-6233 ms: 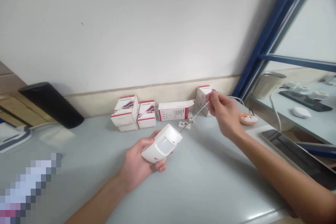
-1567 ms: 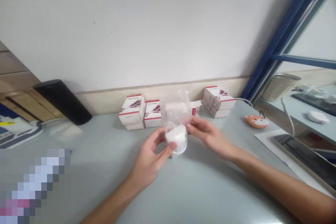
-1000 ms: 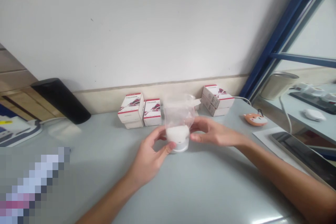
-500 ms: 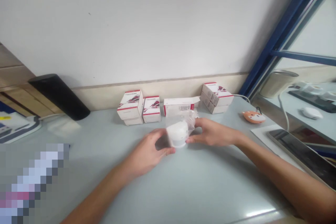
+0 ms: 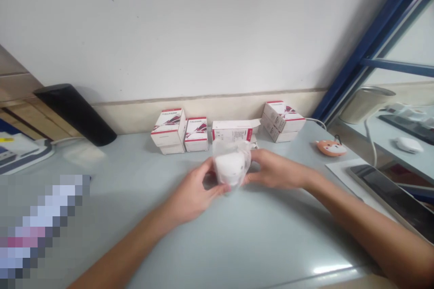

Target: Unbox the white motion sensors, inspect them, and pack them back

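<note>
Clear bag (image 5: 244,150) has come down further over the white device (image 5: 229,165) since the earlier frame; left thumb has moved in to its lower edge. Left hand (image 5: 193,194) grips the bagged device from its side, thumb low in front. Right hand (image 5: 278,169) has the bag's right side between thumb and fingers. Device is between both hands, above the grey table (image 5: 230,244), in front of the flap-open box (image 5: 228,132).
</note>
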`<state>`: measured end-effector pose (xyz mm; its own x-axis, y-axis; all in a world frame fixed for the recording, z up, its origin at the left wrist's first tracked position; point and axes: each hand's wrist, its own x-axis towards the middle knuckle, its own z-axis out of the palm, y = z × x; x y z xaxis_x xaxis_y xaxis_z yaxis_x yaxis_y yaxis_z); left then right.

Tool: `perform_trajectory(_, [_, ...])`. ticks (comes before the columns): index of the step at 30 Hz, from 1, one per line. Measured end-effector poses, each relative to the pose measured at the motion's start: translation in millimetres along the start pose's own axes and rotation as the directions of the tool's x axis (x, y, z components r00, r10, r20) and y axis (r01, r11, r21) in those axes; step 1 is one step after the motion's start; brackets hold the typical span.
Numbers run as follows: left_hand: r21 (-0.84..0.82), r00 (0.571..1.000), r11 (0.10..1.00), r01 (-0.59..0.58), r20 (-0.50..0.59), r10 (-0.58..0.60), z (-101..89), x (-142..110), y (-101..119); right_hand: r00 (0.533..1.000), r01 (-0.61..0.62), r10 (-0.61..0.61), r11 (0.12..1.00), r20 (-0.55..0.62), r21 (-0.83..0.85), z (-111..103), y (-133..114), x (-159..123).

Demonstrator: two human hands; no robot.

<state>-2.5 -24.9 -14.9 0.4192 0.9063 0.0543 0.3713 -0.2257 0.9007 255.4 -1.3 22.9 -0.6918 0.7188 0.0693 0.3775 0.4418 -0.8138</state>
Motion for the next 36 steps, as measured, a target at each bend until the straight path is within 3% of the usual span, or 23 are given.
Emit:
perform_trajectory(5, [0.178,1.0,0.984,-0.014,-0.02,0.017,1.9,-2,-3,0.999,0.043,-0.042,0.99,0.012,-0.131,10,9,4])
perform_trajectory(12, [-0.209,0.999,0.977,-0.032,-0.022,0.028,1.6,-2,5,0.998,0.048,-0.055,0.967,-0.022,-0.249,18,3,0])
perform_trajectory(18, [-0.169,0.995,0.982,0.082,-0.041,-0.09,6.9,-1,7,0.998,0.056,-0.055,0.955,0.013,-0.293,24,1,0])
perform_trajectory(22, [-0.352,0.984,0.928,0.124,-0.077,-0.161,6.6,0,11,1.0,0.009,-0.017,0.948,-0.02,-0.319,23,1,2])
perform_trajectory(27, [-0.734,0.955,0.665,0.14,-0.078,-0.286,1.1,6,24,0.989,-0.082,0.055,0.977,-0.14,-0.195,10,-6,2])
perform_trajectory(30, [-0.841,0.947,0.525,0.135,-0.046,-0.318,-1.4,8,31,0.966,-0.057,0.028,0.993,-0.258,-0.104,7,-10,4])
perform_trajectory(33, [-0.874,0.953,0.479,0.081,-0.073,-0.294,-4.0,7,34,0.928,-0.001,0.018,0.999,-0.373,0.046,12,-10,7])
perform_trajectory(36, [-0.856,0.952,0.514,0.057,-0.109,-0.286,-7.7,8,35,0.91,0.04,0.099,0.945,-0.403,0.324,20,-7,8])
